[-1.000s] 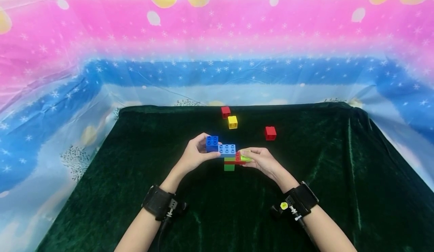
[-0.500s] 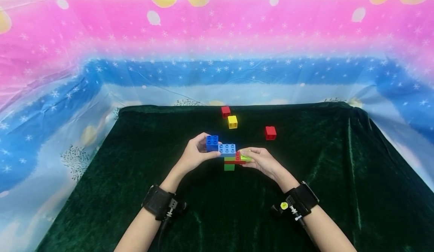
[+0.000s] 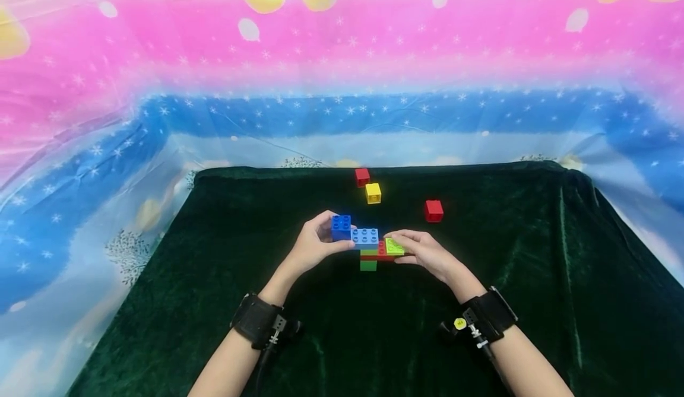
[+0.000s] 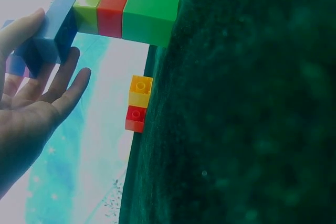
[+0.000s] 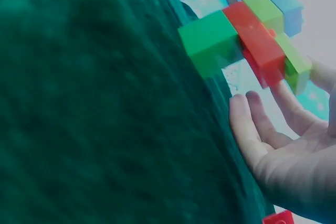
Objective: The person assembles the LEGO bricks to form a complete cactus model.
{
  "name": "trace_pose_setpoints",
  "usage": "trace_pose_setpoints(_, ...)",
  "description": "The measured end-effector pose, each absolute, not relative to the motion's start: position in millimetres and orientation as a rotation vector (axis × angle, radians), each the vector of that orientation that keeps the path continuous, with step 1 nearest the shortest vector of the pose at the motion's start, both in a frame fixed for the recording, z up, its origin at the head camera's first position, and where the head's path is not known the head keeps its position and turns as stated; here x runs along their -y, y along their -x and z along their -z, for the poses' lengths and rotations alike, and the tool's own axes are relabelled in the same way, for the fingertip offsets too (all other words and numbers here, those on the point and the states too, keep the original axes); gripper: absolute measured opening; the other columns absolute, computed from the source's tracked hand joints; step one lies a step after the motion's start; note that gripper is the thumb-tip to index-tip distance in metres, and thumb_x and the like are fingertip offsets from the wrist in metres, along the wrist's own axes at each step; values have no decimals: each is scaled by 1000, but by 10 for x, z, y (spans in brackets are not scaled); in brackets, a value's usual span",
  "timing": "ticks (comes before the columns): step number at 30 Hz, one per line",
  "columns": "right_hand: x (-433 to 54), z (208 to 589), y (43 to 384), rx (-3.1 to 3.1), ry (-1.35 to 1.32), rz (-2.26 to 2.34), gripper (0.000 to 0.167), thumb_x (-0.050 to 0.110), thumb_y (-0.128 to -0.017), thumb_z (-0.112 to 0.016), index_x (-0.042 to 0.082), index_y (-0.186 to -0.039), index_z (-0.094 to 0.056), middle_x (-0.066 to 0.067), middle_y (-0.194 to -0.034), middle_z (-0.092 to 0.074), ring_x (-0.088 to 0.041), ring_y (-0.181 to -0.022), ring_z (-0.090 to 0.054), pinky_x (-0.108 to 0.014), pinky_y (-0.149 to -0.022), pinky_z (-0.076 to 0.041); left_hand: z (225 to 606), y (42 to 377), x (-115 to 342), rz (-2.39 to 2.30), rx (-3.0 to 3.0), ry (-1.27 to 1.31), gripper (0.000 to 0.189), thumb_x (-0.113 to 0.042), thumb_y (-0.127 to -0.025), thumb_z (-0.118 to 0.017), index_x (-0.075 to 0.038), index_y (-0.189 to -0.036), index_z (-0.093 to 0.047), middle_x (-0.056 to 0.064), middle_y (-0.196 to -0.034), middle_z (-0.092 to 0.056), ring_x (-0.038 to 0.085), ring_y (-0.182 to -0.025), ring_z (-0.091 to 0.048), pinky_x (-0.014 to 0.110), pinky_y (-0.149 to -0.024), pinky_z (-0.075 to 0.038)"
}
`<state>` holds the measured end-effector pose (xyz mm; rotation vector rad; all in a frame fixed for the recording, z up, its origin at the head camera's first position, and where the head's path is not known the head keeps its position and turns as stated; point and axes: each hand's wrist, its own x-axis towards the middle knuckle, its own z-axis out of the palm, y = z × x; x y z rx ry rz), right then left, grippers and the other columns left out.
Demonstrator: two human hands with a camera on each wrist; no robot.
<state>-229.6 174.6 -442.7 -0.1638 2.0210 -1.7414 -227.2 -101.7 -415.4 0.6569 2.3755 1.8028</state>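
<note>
Both hands hold one stack of toy building bricks. At its base is a green brick [image 4: 150, 16], under a long red brick [image 5: 255, 39]. On the red brick sit two lime bricks, one in the middle [image 5: 264, 12] and one at the right end [image 3: 393, 246]. A light blue brick [image 3: 365, 238] tops the middle one and carries a dark blue brick [image 3: 341, 226] at its left end. My left hand [image 3: 312, 243] grips the blue end, thumb in front. My right hand [image 3: 427, 254] pinches the right end, thumb by the lime brick and a finger under the red one.
Beyond the hands, a red brick [image 3: 362, 177] and a yellow brick [image 3: 373, 193] lie close together on the dark green cloth [image 3: 267, 195]. Another red brick [image 3: 434, 211] lies farther right. A patterned curtain [image 3: 342, 59] stands behind the table's far edge.
The head view has shifted slightly, so everything appears a little farther right. My right thumb covers less of the lime end brick. Both hands keep their hold on the stack.
</note>
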Motion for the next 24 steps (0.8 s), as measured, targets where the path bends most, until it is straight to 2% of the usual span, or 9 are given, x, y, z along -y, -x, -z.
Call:
trace_pose_setpoints(4,-1800,4387,2367,-2083,141,1812,58,47,-98,-53,7,-139,-49,-16,-147,-47,-30,-130,-52,-40,-106,-48,4145,2271,1045,-1814,-2391,-659,37,-18,-87,-74,-7,-118,-55,16,-121,-67,29,-114,-66,46,-100,-52)
trace_pose_setpoints(8,-1912,4336,2425,-2170,127,1908,55,44,-98,-53,4,-137,-50,-17,-143,-52,-24,-124,-58,-33,-101,-52,4157,2276,1050,-1804,-2384,-674,36,-17,-87,-73,-7,-118,-55,16,-121,-67,30,-113,-66,46,-99,-53)
trace_pose_setpoints(12,-2067,4274,2493,-2212,63,2022,46,40,-97,-56,10,-131,-54,-4,-128,-61,-16,-115,-62,-21,-91,-55,4174,2273,1021,-1792,-2387,-697,38,-17,-88,-73,-6,-120,-55,16,-120,-66,29,-112,-66,45,-98,-54)
trace_pose_setpoints(16,-2167,4226,2569,-2188,32,2095,42,38,-97,-58,10,-129,-56,11,-112,-65,-11,-109,-64,-18,-88,-55,4170,2265,1026,-1798,-2392,-691,38,-17,-87,-73,-7,-120,-55,16,-119,-67,29,-111,-66,44,-97,-54)
trace_pose_setpoints(24,-2313,4206,2648,-2256,-43,2083,52,39,-97,-57,4,-135,-51,13,-108,-64,-2,-99,-65,-14,-86,-54,4166,2271,1037,-1824,-2361,-684,36,-18,-87,-74,-8,-117,-56,14,-118,-68,28,-112,-66,44,-99,-53)
